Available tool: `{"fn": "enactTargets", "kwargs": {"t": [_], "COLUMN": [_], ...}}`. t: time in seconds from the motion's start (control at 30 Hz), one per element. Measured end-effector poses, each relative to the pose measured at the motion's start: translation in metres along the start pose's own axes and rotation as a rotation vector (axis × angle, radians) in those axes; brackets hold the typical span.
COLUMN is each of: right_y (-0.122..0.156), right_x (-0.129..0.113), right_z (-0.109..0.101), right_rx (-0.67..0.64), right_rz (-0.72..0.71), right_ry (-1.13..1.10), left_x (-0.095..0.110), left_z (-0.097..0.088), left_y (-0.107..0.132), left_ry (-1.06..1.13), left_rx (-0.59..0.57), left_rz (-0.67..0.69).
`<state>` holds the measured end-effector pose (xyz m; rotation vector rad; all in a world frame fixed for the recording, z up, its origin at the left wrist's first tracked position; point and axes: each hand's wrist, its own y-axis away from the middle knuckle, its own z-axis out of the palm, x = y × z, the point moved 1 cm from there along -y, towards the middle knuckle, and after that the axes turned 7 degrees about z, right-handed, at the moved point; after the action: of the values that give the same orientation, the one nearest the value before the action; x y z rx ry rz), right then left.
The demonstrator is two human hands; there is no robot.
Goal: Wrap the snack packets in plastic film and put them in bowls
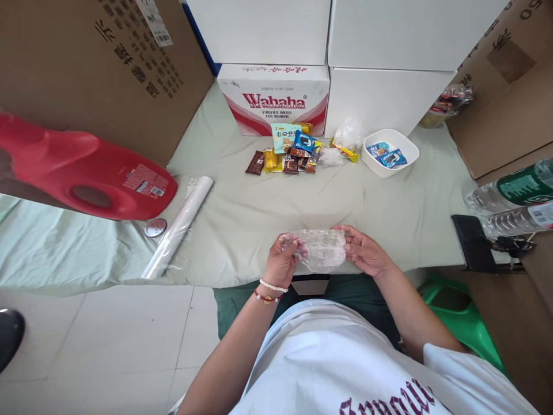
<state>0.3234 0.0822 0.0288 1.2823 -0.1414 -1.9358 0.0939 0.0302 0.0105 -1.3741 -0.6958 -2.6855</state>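
Note:
A crinkled clear plastic bag [323, 251] is stretched between my two hands over the table's front edge. My left hand [281, 258] pinches its left end, and my right hand [365, 251] grips its right end. Whether anything lies inside the bag cannot be made out. Farther back, a pile of small wrapped snacks [290, 164] lies in front of the Wahaba-style water carton. To the right of the pile are crumpled clear plastic [349, 135] and a white bowl [408, 164] with blue snack packets [392, 158] in it.
A roll of plastic film [179, 227] and a round badge-like disc [155, 227] lie on the left, by a red jug [86, 173]. The red-and-white carton [274, 104] and white boxes [389, 98] line the back. Bottles [518, 187] and a black phone [474, 243] are at right.

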Motion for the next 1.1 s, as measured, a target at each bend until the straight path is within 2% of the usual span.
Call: {"fn": "enactTargets", "kwargs": {"t": [0.13, 0.23, 0.3, 0.37, 0.47, 0.57, 0.67, 0.73, 0.9, 1.1], "right_y": [0.011, 0.017, 0.016, 0.009, -0.009, -0.025, -0.03, -0.028, -0.013, -0.001], "right_x": [-0.005, -0.011, -0.015, -0.014, -0.007, 0.006, 0.017, 0.019, 0.009, -0.004], "right_z": [-0.024, -0.036, -0.035, -0.025, 0.0, 0.022, 0.028, 0.022, -0.004, -0.021], "right_rx": [0.005, 0.095, 0.154, 0.15, 0.025, -0.147, -0.273, -0.291, -0.16, 0.178], "right_rz": [-0.041, -0.085, -0.137, -0.178, -0.182, -0.094, 0.002, 0.031, 0.122, 0.057], "right_ry": [0.058, 0.126, 0.157, 0.136, -0.001, -0.129, -0.15, -0.119, 0.071, 0.261], "left_x": [0.009, 0.017, 0.021, 0.022, 0.023, 0.025, 0.03, 0.034, 0.037, 0.041], "left_z": [-0.009, -0.016, -0.016, -0.012, 0.0, 0.009, 0.004, -0.005, -0.029, -0.048], "left_y": [-0.003, -0.006, -0.005, -0.002, 0.006, 0.011, 0.01, 0.008, -0.004, -0.022], "left_ry": [0.02, 0.056, 0.097, 0.145, 0.196, 0.205, 0.165, 0.095, -0.112, -0.22], "left_rx": [0.017, 0.029, 0.009, -0.038, -0.132, -0.196, -0.179, -0.144, -0.078, 0.03], "left_rz": [0.02, 0.046, 0.042, -0.005, -0.103, -0.138, -0.092, -0.044, 0.053, 0.149]}}
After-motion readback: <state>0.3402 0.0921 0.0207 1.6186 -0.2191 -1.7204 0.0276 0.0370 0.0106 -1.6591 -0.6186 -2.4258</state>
